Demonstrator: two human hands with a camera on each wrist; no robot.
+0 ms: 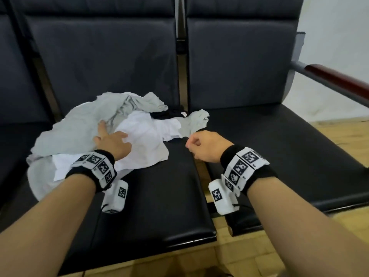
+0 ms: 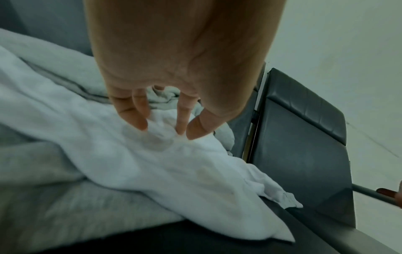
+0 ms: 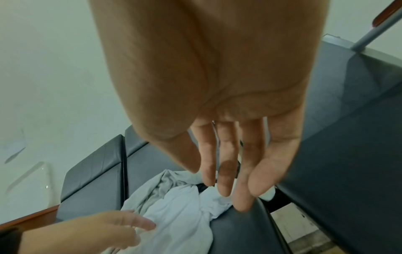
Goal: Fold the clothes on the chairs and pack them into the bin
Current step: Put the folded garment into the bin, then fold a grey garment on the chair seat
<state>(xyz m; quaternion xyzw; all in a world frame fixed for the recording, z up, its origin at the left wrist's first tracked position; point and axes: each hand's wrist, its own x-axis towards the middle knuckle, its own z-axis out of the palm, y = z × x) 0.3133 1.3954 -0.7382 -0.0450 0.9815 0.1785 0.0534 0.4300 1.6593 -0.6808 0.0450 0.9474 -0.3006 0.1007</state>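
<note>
A crumpled pile of clothes lies on the middle black chair seat (image 1: 159, 200): a grey garment (image 1: 69, 132), a white garment (image 1: 145, 134) on top of it, and a bit of a black garment (image 1: 169, 113) at the back. My left hand (image 1: 111, 136) rests on the pile with fingers spread, its fingertips (image 2: 141, 125) touching the white garment (image 2: 152, 171) beside the grey one (image 2: 54, 189). My right hand (image 1: 197, 142) hovers at the seat's right edge near a grey sleeve end. Its fingers (image 3: 226, 190) hang relaxed and hold nothing.
An empty black seat (image 1: 279, 156) stands to the right, with a wood-topped armrest (image 1: 339, 78) beyond it. Padded backrests (image 1: 103, 66) rise behind the pile. Wooden floor (image 1: 343, 134) shows at right and below the seats. No bin is in view.
</note>
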